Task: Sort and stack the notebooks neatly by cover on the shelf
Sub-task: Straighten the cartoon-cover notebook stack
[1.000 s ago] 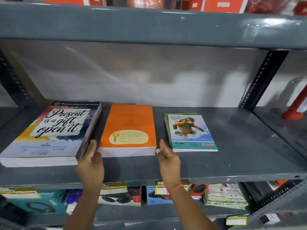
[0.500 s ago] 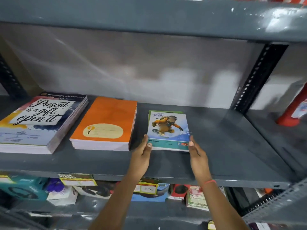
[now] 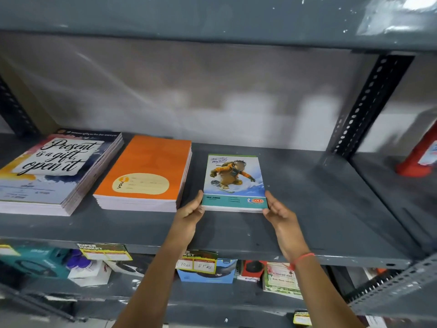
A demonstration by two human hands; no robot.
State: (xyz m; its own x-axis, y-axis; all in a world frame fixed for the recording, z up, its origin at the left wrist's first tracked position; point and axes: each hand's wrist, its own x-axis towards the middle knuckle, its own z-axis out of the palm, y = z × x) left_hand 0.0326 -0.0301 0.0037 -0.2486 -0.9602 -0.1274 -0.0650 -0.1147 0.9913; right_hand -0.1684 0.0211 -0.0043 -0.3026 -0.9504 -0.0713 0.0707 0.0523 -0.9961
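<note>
Three stacks of notebooks lie side by side on the grey metal shelf [image 3: 319, 209]. At the left is a tall stack with a "Present is a gift, open it" cover [image 3: 54, 169]. In the middle sits an orange stack [image 3: 146, 171]. To the right is a small thin stack with a snowboarder cover [image 3: 234, 181]. My left hand [image 3: 189, 214] presses its front left corner with curled fingers. My right hand [image 3: 279, 211] holds its front right corner. Both hands flank this small stack, which rests flat on the shelf.
An upper shelf board [image 3: 212, 17] hangs overhead. A perforated black upright [image 3: 364, 105] stands at the right, with a red object [image 3: 418, 155] beyond it. The lower shelf holds boxed goods [image 3: 205, 271] and price tags [image 3: 106, 252]. Bare shelf lies right of the small stack.
Both hands have moved right from the orange stack to the snowboarder stack and closed on its front corners. The green notebook edge under it no longer sticks out.
</note>
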